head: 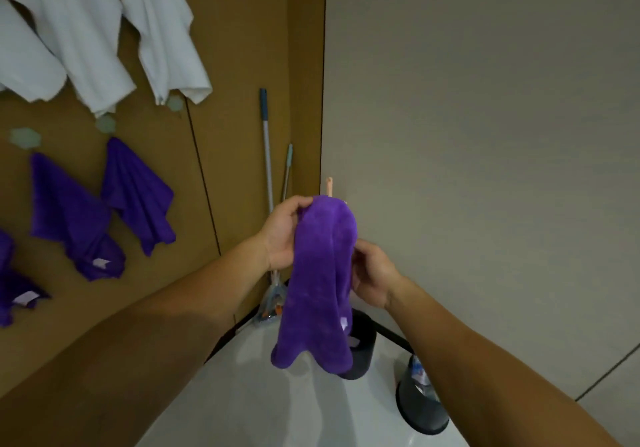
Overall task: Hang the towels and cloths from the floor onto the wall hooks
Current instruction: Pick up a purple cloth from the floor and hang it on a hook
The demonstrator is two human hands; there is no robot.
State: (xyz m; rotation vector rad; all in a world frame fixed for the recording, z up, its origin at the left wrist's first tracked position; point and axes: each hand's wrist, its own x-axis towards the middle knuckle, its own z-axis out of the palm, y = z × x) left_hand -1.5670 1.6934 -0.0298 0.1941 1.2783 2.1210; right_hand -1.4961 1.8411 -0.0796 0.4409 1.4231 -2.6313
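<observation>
A purple cloth [318,284] hangs folded in front of me, above the floor near the room's corner. My left hand [282,235] grips its top fold, fingers curled over the upper edge. My right hand [372,273] pinches the cloth's right side lower down. On the brown wall at left, purple cloths [135,193] [72,218] hang below pale hexagonal hooks [25,137] [105,123]. White towels [69,31] [162,31] hang higher up.
Mop and broom handles [266,148] lean in the corner behind the cloth. Two dark bins [420,401] [362,346] stand on the white floor [242,394] by the grey wall [485,135]. A third purple cloth [10,290] hangs at the far left edge.
</observation>
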